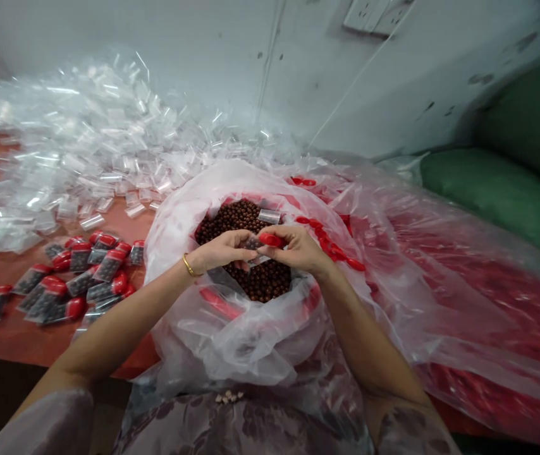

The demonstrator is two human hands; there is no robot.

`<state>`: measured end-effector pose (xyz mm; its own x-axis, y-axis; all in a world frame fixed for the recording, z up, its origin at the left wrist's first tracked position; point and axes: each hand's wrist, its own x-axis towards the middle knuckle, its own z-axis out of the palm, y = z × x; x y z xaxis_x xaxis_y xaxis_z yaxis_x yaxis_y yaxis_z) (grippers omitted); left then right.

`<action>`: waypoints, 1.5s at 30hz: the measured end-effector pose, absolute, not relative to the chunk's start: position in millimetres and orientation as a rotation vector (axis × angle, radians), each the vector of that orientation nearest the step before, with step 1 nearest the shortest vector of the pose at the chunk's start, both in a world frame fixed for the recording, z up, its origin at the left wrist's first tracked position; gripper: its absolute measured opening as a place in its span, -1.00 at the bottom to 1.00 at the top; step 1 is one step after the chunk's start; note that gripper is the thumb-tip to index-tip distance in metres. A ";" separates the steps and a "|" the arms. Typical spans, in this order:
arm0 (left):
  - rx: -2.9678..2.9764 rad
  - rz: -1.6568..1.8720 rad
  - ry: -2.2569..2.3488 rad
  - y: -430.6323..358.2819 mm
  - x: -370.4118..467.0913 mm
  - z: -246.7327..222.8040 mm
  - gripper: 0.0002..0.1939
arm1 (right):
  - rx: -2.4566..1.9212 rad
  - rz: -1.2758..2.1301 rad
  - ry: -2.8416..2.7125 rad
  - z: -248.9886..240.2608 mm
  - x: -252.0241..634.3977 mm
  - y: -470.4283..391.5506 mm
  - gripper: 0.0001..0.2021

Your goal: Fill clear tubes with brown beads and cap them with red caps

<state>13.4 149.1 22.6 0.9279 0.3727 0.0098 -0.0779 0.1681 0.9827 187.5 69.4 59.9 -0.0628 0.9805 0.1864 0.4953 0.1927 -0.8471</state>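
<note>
Over a bag of brown beads (265, 281), my two hands meet. My left hand (227, 248), with a gold bangle at the wrist, pinches a small clear case (253, 242) that has dark beads inside. A red cap (270, 239) is between the thumb and fingers of my right hand (298, 248), right beside the case's end. Whether cap and case touch is hard to tell. Another clear case (269, 216) lies on the beads just behind my hands. Loose red caps (329, 243) form a row on the bag's right rim.
Filled, red-capped cases (109, 265) lie on the red table (137, 354) at left. Behind them is a large heap of clear cases (90, 126). Clear plastic over red pieces (488, 328) spreads right, near a green sack (497, 196). A wall socket (377, 16) is above.
</note>
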 end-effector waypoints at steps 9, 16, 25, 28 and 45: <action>1.422 0.448 0.302 149.0 14.3 25.9 -0.55 | -1.480 0.843 -1.408 45.6 196.4 60.1 -0.54; 1.516 0.505 0.309 147.6 17.3 15.9 -0.57 | -1.478 0.362 -1.631 32.9 184.4 54.4 -0.63; 1.696 0.704 0.384 143.7 16.9 20.1 -0.61 | -1.394 -0.023 -1.934 24.6 181.0 48.0 -0.59; 1.706 0.663 0.365 143.1 14.8 23.6 -0.64 | -1.308 0.011 -1.974 24.0 180.8 45.4 -0.58; 2.403 0.490 0.430 135.6 15.2 28.1 -0.86 | -1.348 0.806 -1.350 25.0 143.6 88.1 -0.23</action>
